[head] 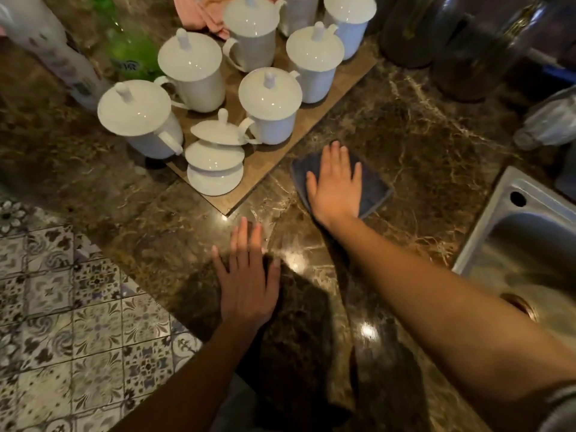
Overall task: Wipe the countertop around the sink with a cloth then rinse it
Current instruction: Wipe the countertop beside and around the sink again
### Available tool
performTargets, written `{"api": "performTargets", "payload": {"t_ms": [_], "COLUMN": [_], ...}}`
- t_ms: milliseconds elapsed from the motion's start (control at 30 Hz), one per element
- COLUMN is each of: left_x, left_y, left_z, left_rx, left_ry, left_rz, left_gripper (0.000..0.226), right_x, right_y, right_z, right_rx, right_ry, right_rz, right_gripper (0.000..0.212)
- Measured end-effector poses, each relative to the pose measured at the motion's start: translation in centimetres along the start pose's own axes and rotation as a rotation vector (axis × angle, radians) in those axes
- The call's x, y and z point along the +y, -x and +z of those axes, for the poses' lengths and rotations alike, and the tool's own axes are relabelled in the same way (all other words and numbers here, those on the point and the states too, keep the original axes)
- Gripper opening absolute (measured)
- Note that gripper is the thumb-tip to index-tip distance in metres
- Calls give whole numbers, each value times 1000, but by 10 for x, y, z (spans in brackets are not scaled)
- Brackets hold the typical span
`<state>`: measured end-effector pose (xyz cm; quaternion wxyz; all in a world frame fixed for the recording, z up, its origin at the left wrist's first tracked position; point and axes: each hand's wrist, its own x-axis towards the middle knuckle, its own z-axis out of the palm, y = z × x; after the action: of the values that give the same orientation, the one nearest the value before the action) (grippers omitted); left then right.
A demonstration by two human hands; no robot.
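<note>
A folded dark blue cloth (pixel 375 188) lies flat on the brown marble countertop (pixel 420 145), left of the steel sink (pixel 498 232). My right hand (pixel 335 185) presses down on the cloth with its palm, fingers spread and pointing away from me. My left hand (pixel 249 275) rests flat on the bare countertop near the front edge, fingers apart, holding nothing. The sink basin shows its drain (pixel 519 302) at the right, partly hidden by my right forearm.
A wooden board (pixel 327 98) with several white lidded cups (pixel 269 104) stands just left of the cloth. Bottles (pixel 131 51) stand at the back left, dark jars (pixel 467 54) at the back right, a pink cloth (pixel 199 14) behind. Patterned floor tiles (pixel 78 322) lie beyond the counter's left edge.
</note>
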<state>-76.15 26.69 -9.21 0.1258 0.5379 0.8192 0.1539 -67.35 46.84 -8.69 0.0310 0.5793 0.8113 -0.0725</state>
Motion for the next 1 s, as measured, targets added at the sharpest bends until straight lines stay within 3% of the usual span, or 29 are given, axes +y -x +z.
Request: {"api": "performTargets", "payload": {"t_ms": [200,267,367,567,767,1000], "left_x": [0,-10,-31,-46,2,86], "left_y": [4,5,28,74,81,57], "left_z": [-14,-21,-26,-27,-13,23], "left_rx": [266,266,106,-41,-188,-335], "left_ry": [656,603,365,150,-66,-277], "left_rz": [-112,-144,-153,21,347,630], "left_gripper": [62,59,57,66,63,70], "right_x": [-55,-68,-77,-44,49,121], "right_y": [86,120,171,261,335,335], "right_z": [12,18,26,34,36,25], "right_rx": [-76,-99,-110,-103,-75,21], "right_ry": [3,-19,-12,-51,-8,-44], "right_rz": [-218,-304,-413,-521,-288,357], "right_gripper": [64,63,63,68,63,60]}}
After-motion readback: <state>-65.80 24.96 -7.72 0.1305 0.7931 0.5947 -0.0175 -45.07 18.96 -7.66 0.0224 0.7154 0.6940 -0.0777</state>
